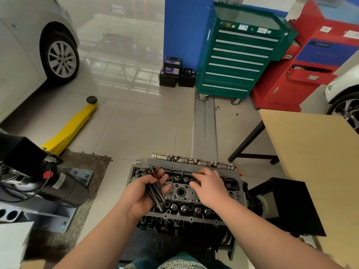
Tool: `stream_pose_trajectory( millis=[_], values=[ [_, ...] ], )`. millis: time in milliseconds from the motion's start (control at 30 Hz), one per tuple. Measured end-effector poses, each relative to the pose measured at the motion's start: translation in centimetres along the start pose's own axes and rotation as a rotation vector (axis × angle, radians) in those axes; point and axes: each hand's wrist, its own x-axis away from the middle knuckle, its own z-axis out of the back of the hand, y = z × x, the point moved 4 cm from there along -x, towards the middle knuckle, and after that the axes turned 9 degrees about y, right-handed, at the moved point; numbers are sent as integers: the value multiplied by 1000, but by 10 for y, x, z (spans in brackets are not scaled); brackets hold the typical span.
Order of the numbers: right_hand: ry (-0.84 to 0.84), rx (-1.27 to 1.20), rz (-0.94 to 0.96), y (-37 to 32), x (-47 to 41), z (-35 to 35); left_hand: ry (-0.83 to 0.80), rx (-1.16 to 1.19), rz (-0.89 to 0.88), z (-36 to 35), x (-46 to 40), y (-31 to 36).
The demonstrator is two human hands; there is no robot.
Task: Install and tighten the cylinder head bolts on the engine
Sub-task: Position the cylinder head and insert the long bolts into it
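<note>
While the left hand (142, 193) curls its fingers round a bundle of long dark steel head bolts (154, 189), heads up near the fingertips and shanks angled down toward the palm, the right hand (210, 188) is palm-down over the grey cast-metal cylinder head (182, 193), fingers bent and reaching toward the upper row of holes. Whether those fingertips pinch a bolt or only feel for a hole, I cannot tell; they hide the spot. The cylinder head sits flat on the dark engine block on its stand (186, 230), right in front of the person.

Good practice from here, I'd say: feed one bolt at a time, drop each straight down its bore, and start every thread by finger before any tool comes near. Keep that bundle gripped firmly, because a dropped bolt could land among the valve gear.

Further off, a tan wooden table (310, 152) stands right, a yellow lift arm (71, 127) left, and a green drawer tool cabinet (237, 59) beyond.
</note>
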Motion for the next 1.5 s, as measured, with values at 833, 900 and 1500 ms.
stream_pose_trajectory(
  millis=[833,900,1500],
  values=[
    [114,-691,-137,-59,-15,39,122,-39,-97,37,3,34],
    [160,-652,-120,-57,-17,35,135,20,-94,46,3,40],
    [124,-227,66,-74,-18,-4,109,156,-74,65,28,48]
  ],
)
